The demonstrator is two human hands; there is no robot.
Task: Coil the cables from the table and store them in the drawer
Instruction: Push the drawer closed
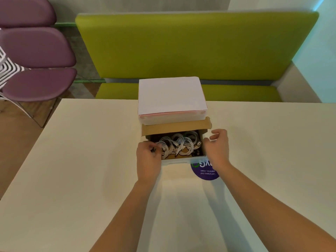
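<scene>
I see the cardboard drawer (175, 128) pulled out toward me from under a white box (171, 99) that sits at the far middle of the cream table (72, 160); the drawer slides near to far, and its open mouth faces up. Inside it lie the coiled white cables (177, 144), several loops bunched side by side, so the heap runs left to right across the drawer, with a couple of plug ends pointing toward the near edge. A small dark item sits in the right near corner, too blurred to name. My left hand (148, 159) is at the drawer's left near corner, fingers curled over the rim and down among the leftmost loops; something thin and dark shows at the fingertips, but I cannot tell whether they grip a cable or only rest on it. My right hand (217, 147) is at the drawer's right wall, fingers bent loosely and thumb apart, holding nothing that I can see, beside the cables and not on them. The cables thus lie between the two hands, slightly far of the knuckles. A round purple sticker (206, 171) lies on the table just near of the drawer, partly under my right wrist. Beyond the table stand a green bench (181, 48) and purple chairs (38, 70) on the far left.
</scene>
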